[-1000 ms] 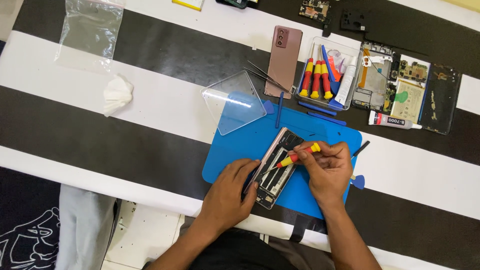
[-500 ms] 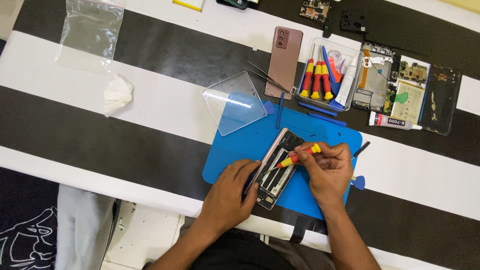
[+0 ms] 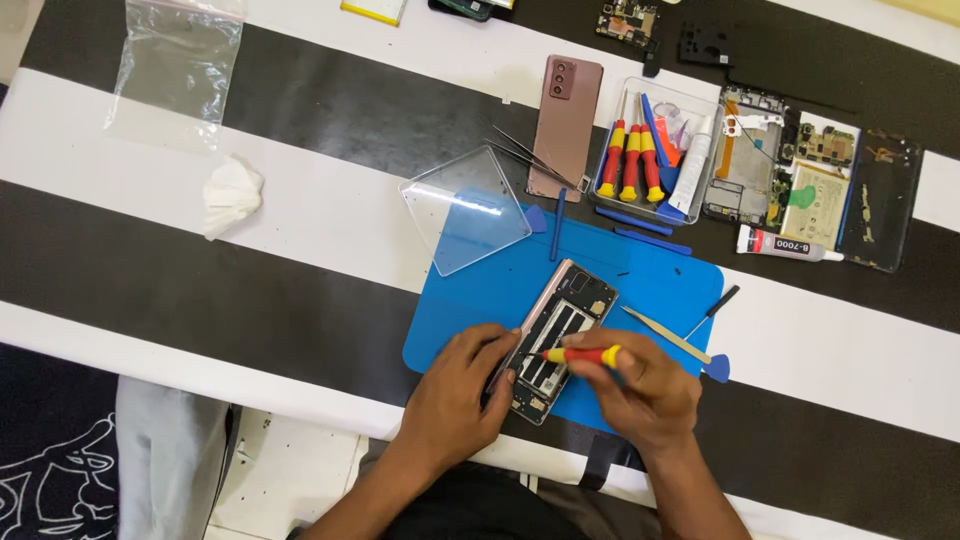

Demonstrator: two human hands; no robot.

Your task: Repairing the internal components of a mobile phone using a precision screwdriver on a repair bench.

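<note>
We've got the opened phone (image 3: 556,340) lying at a slant on the blue mat (image 3: 650,280), and our left hand (image 3: 455,395) is pressed against its left edge, fingers curled on the frame, probably so it can't slide while we work on it. Our right hand (image 3: 640,385) pinches a red-and-yellow screwdriver (image 3: 578,355) almost flat, tip pointing left onto the lower middle of the phone, so the phone sits right between both hands and touches each. Spare drivers stand in the clear tray (image 3: 655,150) up top, tweezers (image 3: 665,335) lie just right of the phone.
</note>
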